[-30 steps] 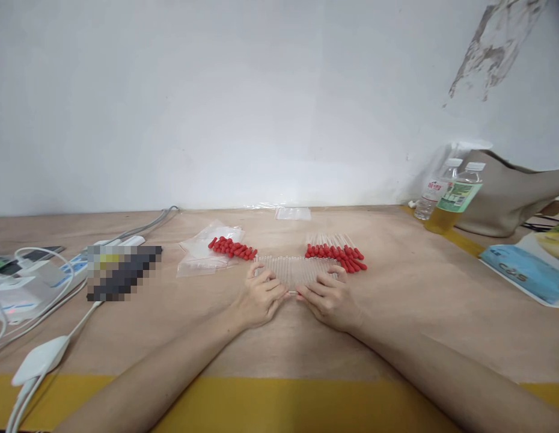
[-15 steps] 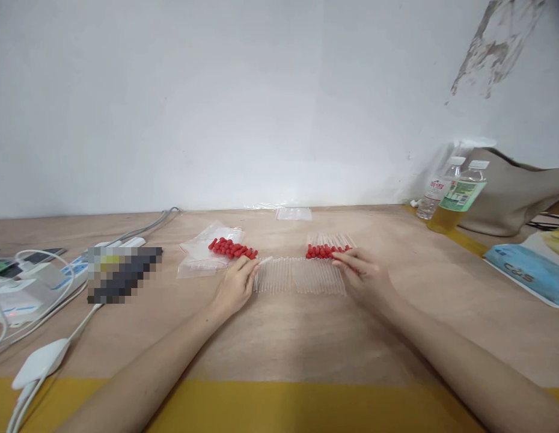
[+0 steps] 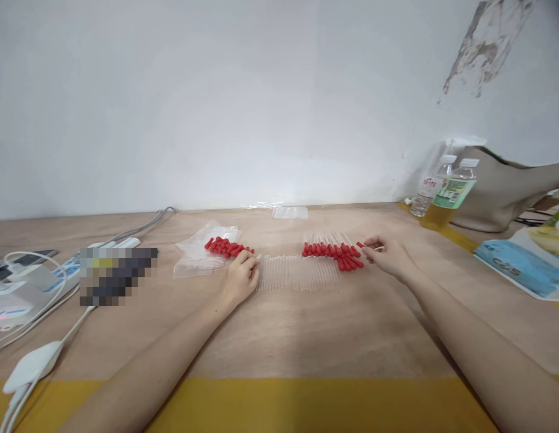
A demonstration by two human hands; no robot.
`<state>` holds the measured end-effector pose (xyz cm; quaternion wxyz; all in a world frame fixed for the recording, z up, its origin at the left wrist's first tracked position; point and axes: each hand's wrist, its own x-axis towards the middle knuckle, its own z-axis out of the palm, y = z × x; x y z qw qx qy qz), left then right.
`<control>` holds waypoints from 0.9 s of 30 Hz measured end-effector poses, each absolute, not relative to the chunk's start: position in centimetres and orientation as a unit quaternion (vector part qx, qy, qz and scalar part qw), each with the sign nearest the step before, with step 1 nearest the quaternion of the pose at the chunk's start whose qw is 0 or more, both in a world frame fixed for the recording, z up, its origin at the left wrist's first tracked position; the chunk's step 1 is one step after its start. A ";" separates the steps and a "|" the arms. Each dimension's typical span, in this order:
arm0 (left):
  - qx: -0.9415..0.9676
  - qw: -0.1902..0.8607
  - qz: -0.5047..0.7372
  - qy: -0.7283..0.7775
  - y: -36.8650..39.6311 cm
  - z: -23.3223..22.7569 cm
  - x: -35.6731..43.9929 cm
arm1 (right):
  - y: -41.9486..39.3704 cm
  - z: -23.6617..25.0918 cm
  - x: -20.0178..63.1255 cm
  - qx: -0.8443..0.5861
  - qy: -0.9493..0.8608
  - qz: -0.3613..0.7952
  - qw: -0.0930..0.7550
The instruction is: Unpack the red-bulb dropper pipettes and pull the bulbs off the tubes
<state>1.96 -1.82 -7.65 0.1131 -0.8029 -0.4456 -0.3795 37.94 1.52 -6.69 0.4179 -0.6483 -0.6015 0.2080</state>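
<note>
My right hand (image 3: pixel 386 255) is closed, pinching a red-capped dropper (image 3: pixel 360 245) just right of a group of red-bulbed droppers (image 3: pixel 331 250). Their thin clear stems point away from me, towards the wall. My left hand (image 3: pixel 241 275) rests with curled fingers at the left end of a row of thin clear tubes (image 3: pixel 297 273). Whatever its fingertips hold is hidden. Beyond that hand, a heap of loose red rubber bulbs (image 3: pixel 225 246) lies partly on clear plastic bags (image 3: pixel 189 262).
A small clear bag (image 3: pixel 290 212) lies by the wall. At right stand two bottles (image 3: pixel 451 192), a grey-brown bag (image 3: pixel 487 192) and a blue tissue pack (image 3: pixel 514 267). A white power strip (image 3: pixel 72 267), cables and a blurred-out dark object (image 3: pixel 119 276) occupy the left.
My right hand has moved right, off the row of tubes, uncovering more red bulbs at the right group. The left hand stays at the row's left end, its fingers more curled.
</note>
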 end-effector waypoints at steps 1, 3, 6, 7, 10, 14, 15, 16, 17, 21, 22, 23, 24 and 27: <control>-0.805 0.113 -0.378 -0.443 -1.9 -7.6 2.1 | 1.5 -6.7 38.0 -0.648 -0.604 0.217 0.410; -0.810 0.114 -0.370 -0.441 -2.2 -7.6 2.2 | 1.5 -6.7 38.2 -0.642 -0.614 0.233 0.395; -0.816 0.109 -0.355 -0.443 -2.6 -7.4 2.4 | 1.4 -6.7 38.1 -0.630 -0.629 0.234 0.390; -0.818 0.105 -0.351 -0.443 -2.7 -7.4 2.4 | 1.4 -6.6 38.0 -0.624 -0.637 0.231 0.390; -0.824 0.095 -0.344 -0.440 -2.9 -7.5 2.4 | 1.1 -6.6 37.5 -0.600 -0.656 0.241 0.390; -0.830 0.089 -0.343 -0.431 -3.0 -7.6 2.4 | 0.7 -6.5 36.9 -0.593 -0.665 0.250 0.378; -0.831 0.088 -0.342 -0.430 -3.1 -7.6 2.3 | 0.6 -6.5 36.7 -0.596 -0.671 0.241 0.371; -0.831 0.088 -0.342 -0.429 -3.2 -7.6 2.3 | 0.5 -6.5 36.7 -0.599 -0.676 0.230 0.361; -0.832 0.088 -0.340 -0.429 -3.3 -7.5 2.2 | 0.5 -6.5 36.6 -0.604 -0.681 0.220 0.350; -0.833 0.082 -0.337 -0.431 -3.7 -7.1 1.8 | 0.7 -6.8 36.8 -0.618 -0.676 0.216 0.338; -0.831 0.080 -0.338 -0.435 -3.8 -7.0 1.7 | 0.9 -7.0 36.9 -0.620 -0.669 0.216 0.349; -0.828 0.080 -0.339 -0.439 -3.8 -6.9 1.6 | 1.2 -7.1 37.0 -0.624 -0.659 0.212 0.362; -0.824 0.081 -0.342 -0.444 -3.9 -6.8 1.5 | 1.5 -7.3 37.1 -0.632 -0.649 0.202 0.373; -0.813 0.095 -0.352 -0.454 -3.8 -6.6 1.5 | 2.3 -7.3 36.8 -0.663 -0.630 0.156 0.372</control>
